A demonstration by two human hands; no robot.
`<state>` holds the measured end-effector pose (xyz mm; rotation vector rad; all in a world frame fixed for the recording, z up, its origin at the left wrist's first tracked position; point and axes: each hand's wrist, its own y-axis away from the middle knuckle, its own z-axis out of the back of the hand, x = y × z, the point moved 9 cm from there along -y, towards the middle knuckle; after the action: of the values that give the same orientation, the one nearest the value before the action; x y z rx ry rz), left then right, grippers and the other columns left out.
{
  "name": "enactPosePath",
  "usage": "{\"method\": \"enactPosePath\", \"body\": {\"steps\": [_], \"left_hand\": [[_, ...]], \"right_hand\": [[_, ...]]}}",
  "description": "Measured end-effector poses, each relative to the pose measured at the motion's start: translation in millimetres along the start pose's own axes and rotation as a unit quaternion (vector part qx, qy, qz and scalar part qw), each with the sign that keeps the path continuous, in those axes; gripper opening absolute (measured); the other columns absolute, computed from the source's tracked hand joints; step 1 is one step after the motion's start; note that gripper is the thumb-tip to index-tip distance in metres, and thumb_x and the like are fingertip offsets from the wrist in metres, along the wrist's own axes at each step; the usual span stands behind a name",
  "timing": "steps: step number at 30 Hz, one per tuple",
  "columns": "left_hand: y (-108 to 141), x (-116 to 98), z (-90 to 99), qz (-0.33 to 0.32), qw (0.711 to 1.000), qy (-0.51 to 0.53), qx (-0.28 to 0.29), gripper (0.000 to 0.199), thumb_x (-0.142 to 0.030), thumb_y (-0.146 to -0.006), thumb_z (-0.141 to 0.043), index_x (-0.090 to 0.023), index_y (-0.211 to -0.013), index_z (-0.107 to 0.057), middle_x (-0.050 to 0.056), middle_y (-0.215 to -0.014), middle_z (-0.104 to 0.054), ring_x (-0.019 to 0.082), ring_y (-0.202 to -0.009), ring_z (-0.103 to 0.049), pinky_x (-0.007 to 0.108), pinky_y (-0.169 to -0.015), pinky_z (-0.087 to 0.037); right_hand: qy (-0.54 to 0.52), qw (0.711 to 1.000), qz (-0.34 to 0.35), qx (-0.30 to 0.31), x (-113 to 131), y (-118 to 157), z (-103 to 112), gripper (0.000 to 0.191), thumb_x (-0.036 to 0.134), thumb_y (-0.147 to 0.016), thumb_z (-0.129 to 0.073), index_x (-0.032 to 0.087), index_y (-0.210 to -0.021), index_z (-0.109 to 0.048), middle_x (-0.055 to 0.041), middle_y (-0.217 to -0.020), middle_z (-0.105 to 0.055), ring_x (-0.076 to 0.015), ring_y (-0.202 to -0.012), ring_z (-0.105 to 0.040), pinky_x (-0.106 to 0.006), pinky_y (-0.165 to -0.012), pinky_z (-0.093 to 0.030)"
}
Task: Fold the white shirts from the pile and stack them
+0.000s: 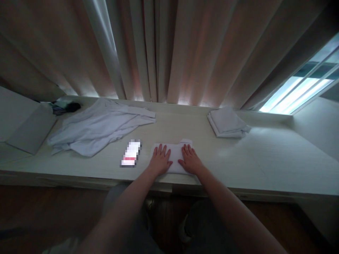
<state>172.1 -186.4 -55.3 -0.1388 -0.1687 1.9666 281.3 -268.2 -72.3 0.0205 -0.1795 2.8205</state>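
A white garment (174, 155), folded into a flat rectangle, lies near the front edge of the pale tabletop (233, 165). A small part of it sticks out at its far right corner. My left hand (160, 160) rests palm down on its left side, fingers stretched out. On the right side my right hand (190, 159) lies flat too, with its fingers spread slightly. Between the two hands a strip of the cloth shows. Beside my left hand is a phone (131, 153) with its screen blurred out.
A loose white shirt (106, 125) is spread at the back left. At the back right sits a folded white cloth stack (226, 121). Dark items (65, 106) lie near a white box-like panel (31, 127) at the far left. Long curtains (164, 53) hang behind the table.
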Motion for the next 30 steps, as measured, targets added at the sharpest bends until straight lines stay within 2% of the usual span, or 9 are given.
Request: {"method": "enactPosePath", "body": {"steps": [7, 15, 21, 26, 30], "left_hand": [[-1.0, -4.9, -16.5, 0.004, 1.000, 0.023, -0.006, 0.060, -0.052, -0.083, -0.031, -0.023, -0.135, -0.027, 0.007, -0.145, -0.017, 0.028, -0.133, -0.004, 0.048, -0.106, -0.003], [-4.7, -3.3, -14.0, 0.012, 0.999, 0.031, 0.010, 0.060, -0.052, -0.083, -0.030, -0.023, -0.135, -0.027, 0.006, -0.145, -0.017, 0.028, -0.133, -0.004, 0.048, -0.106, -0.003], [8.3, 4.9, -13.6, 0.032, 0.998, 0.042, 0.032, 0.060, -0.051, -0.083, -0.031, -0.024, -0.136, -0.025, 0.006, -0.146, -0.016, 0.028, -0.133, -0.004, 0.046, -0.106, -0.004], [18.0, 16.2, -16.5, 0.069, 0.997, 0.035, 0.029, 0.065, -0.055, -0.082, -0.030, -0.023, -0.138, -0.021, 0.008, -0.146, -0.013, 0.031, -0.133, -0.004, 0.048, -0.105, -0.006], [19.0, 16.7, -19.1, 0.081, 0.996, 0.030, 0.023, 0.067, -0.057, -0.081, -0.031, -0.023, -0.138, -0.020, 0.009, -0.146, -0.013, 0.034, -0.132, -0.003, 0.050, -0.104, -0.006]], "right_hand": [[0.006, 1.000, -0.001, -0.017, 0.7, -0.5, -15.7, 0.071, 0.053, -0.085, -0.027, 0.004, -0.136, -0.025, -0.0148, -0.145, -0.011, -0.0278, -0.132, 0.002, -0.046, -0.106, -0.007], [-0.010, 1.000, -0.012, -0.010, -0.7, -3.9, -14.7, 0.071, 0.054, -0.085, -0.025, 0.006, -0.136, -0.025, -0.0128, -0.145, -0.010, -0.0269, -0.132, 0.004, -0.046, -0.107, -0.004], [-0.027, 0.999, -0.024, 0.018, -1.2, 1.8, -17.0, 0.072, 0.055, -0.084, -0.025, 0.006, -0.137, -0.022, -0.0120, -0.145, -0.009, -0.0266, -0.132, 0.004, -0.046, -0.106, -0.006], [-0.027, 0.999, -0.030, 0.013, -1.9, 5.4, -17.4, 0.072, 0.054, -0.084, -0.025, 0.007, -0.138, -0.022, -0.0120, -0.145, -0.008, -0.0268, -0.132, 0.002, -0.046, -0.106, -0.007], [-0.029, 0.999, -0.033, 0.013, -1.3, 5.4, -19.1, 0.072, 0.055, -0.084, -0.025, 0.007, -0.138, -0.022, -0.0123, -0.145, -0.009, -0.0269, -0.132, 0.001, -0.046, -0.106, -0.006]]}}
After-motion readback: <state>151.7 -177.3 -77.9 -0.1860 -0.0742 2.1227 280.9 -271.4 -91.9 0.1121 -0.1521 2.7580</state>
